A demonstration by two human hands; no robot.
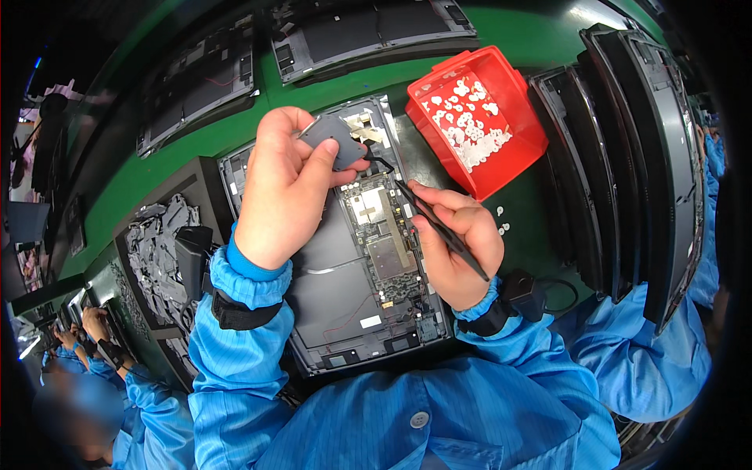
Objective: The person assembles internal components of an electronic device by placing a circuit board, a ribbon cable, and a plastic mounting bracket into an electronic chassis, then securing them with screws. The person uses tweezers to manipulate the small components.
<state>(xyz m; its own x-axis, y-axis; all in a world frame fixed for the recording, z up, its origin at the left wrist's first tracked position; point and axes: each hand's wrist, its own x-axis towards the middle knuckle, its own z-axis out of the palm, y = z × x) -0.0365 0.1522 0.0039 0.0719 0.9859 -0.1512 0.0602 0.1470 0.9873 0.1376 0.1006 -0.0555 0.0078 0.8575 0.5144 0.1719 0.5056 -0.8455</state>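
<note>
My left hand [282, 192] pinches a small flat dark-grey part [345, 141] with rounded corners, held over the upper end of an opened device chassis [329, 305]. From that part a short black cable [381, 162] runs down toward the circuit board [389, 258]. My right hand [466, 239] is closed around black tweezers [446, 229], whose tips point up and left beside the board's upper right edge, close to the cable. Whether the tips touch anything cannot be made out. The chassis lies lengthwise before me, with large black panels left of the board.
A red bin [513, 160] holding small white pieces [474, 129] stands at the upper right. Several dark panels [603, 164] stand upright on the right. A foam-edged tray [164, 251] of crumpled dark pieces sits left. More opened chassis [352, 35] lie behind. Co-workers flank me.
</note>
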